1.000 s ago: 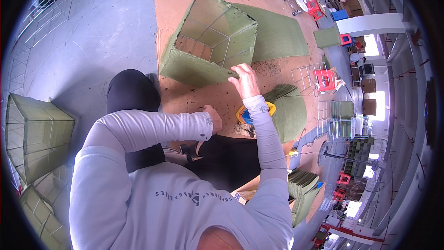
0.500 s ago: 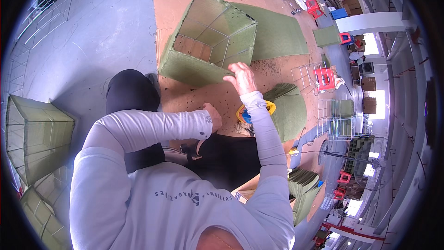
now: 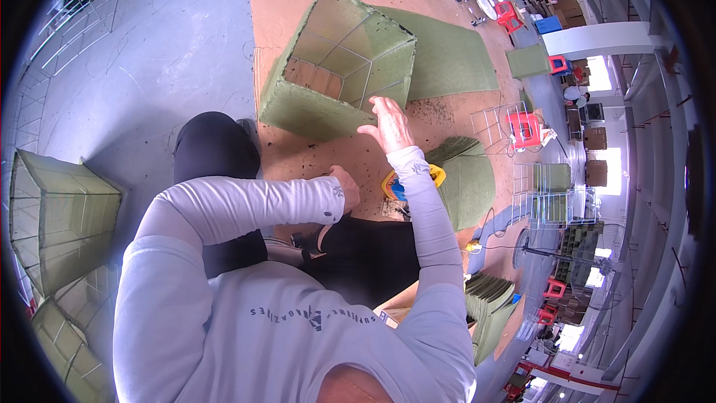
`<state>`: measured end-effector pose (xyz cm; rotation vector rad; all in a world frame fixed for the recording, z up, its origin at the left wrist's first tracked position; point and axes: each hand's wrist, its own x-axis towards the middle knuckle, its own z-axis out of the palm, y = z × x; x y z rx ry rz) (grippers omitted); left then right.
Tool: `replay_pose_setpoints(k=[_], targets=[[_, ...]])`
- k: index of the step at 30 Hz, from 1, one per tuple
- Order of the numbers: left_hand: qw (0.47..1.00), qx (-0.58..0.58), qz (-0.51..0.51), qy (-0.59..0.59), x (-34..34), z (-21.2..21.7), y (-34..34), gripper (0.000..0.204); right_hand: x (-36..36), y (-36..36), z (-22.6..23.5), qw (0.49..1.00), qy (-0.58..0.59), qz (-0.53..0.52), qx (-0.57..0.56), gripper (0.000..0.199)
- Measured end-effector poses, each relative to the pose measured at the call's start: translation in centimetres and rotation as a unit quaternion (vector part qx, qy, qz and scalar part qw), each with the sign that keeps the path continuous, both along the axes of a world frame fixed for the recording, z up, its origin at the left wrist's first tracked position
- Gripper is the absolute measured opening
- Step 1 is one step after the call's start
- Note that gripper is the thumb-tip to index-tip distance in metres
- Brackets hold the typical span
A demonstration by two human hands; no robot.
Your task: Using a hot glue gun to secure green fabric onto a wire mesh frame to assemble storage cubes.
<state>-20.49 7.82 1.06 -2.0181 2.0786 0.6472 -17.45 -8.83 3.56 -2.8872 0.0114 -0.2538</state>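
A tapered wire-frame box covered in green fabric lies tilted on the brown board, its open end showing the wire grid inside. My right hand is at the box's near right corner, fingers over the lower rim and thumb spread away from them. Whether the fingertips touch the rim, I cannot tell. My left hand is held low in front of my knees, below the box. Its fingers are curled in and mostly hidden, so anything inside them does not show. Under my right forearm sits a small yellow-rimmed container with blue in it.
A flat green sheet lies behind the box, and a stack of green pieces to the right. Dark scraps dot the brown board. Another green-covered frame stands at the left. Red stools and wire frames stand farther right.
My right hand has shifted slightly up along the rim, its thumb reaching a little farther left. The left hand and the box have hardly moved.
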Motion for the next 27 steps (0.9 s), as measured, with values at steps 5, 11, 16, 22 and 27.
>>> replay_pose_setpoints(k=[5,11,16,22,27], targets=[[1.000,-0.004,0.003,0.002,0.0,0.0,-0.1,0.028,-0.2,0.2,0.1,0.999,-0.038,-0.010,0.001,0.033],[1.000,0.005,0.004,0.009,0.1,-0.1,-0.3,0.028,0.2,-0.5,-1.3,0.999,-0.030,0.030,0.002,0.043],[1.000,-0.003,0.017,0.012,0.1,0.0,0.0,0.029,-0.3,-0.1,0.3,0.999,-0.006,-0.033,0.041,0.040],[1.000,0.010,-0.001,0.024,0.6,1.4,0.5,0.028,-0.1,0.1,-0.4,0.999,-0.037,0.016,-0.003,0.031],[1.000,0.005,-0.001,0.012,0.3,0.2,-0.2,0.028,0.3,-0.6,-1.3,1.000,-0.006,0.011,-0.011,0.028]])
